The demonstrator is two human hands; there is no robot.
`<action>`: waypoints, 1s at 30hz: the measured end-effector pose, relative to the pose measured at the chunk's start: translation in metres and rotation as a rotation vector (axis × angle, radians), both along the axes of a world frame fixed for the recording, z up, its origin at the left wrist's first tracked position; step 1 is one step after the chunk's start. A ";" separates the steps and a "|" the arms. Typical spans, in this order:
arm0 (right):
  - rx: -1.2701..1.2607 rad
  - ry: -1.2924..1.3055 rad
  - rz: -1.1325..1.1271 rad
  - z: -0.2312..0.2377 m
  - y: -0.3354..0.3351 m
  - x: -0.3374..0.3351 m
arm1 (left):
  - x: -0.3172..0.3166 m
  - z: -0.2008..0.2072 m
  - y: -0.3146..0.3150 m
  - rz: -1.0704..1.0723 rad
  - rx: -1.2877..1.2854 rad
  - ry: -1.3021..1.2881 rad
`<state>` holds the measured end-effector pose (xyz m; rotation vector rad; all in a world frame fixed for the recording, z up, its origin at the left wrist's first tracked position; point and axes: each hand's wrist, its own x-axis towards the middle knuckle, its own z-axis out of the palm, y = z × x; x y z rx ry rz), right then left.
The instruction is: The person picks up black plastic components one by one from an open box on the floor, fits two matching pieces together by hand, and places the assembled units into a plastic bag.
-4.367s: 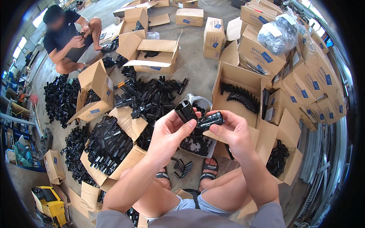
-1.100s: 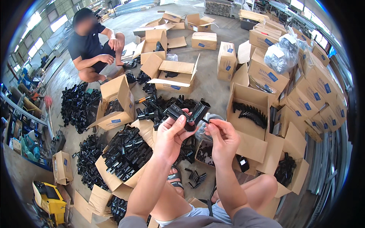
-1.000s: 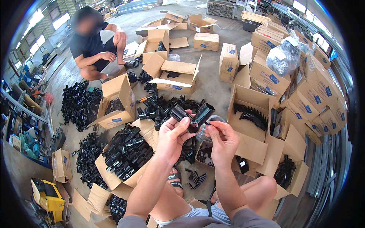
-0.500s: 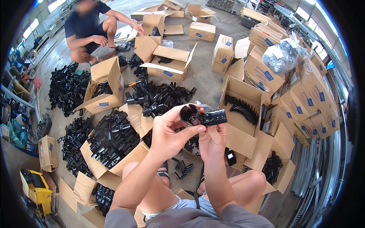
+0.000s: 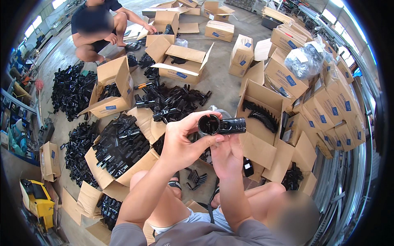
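Observation:
A glossy black pipe fitting, with a round clamp ring and a short tubular stem (image 5: 233, 126), is held up in front of me between both hands. My left hand (image 5: 179, 141) grips the ring side, thumb along its lower edge and fingers around its far left. Under the stem, my right hand (image 5: 228, 153) supports it with fingers partly hidden behind the part. The ring's round opening faces me, and the stem points right. Below my hands, several small black fittings (image 5: 197, 179) lie on the floor between my feet.
An opened carton of stacked black fittings (image 5: 122, 149) sits at left beside loose piles (image 5: 74, 92). At right is an open box with a row of black curved parts (image 5: 260, 115). Stacked cartons (image 5: 328, 100) and metal profiles (image 5: 344, 192) line the right. A co-worker (image 5: 92, 30) squats far left.
The fitting has turned so its ring opening faces me more squarely. My right thumb and fingers have shifted lower beneath the stem. The co-worker's head has dipped.

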<state>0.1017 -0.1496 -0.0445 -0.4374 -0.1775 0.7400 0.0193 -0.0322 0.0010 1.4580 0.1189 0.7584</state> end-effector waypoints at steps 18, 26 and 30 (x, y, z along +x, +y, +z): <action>-0.486 -0.049 -0.106 -0.029 0.006 -0.003 | 0.002 -0.034 0.023 -0.153 -0.522 0.357; -0.591 -0.131 -0.177 -0.054 0.021 0.010 | 0.002 -0.033 0.025 0.074 -0.410 0.352; -1.060 -0.441 -0.164 -0.186 0.017 0.047 | 0.001 -0.034 0.030 0.173 -0.404 0.384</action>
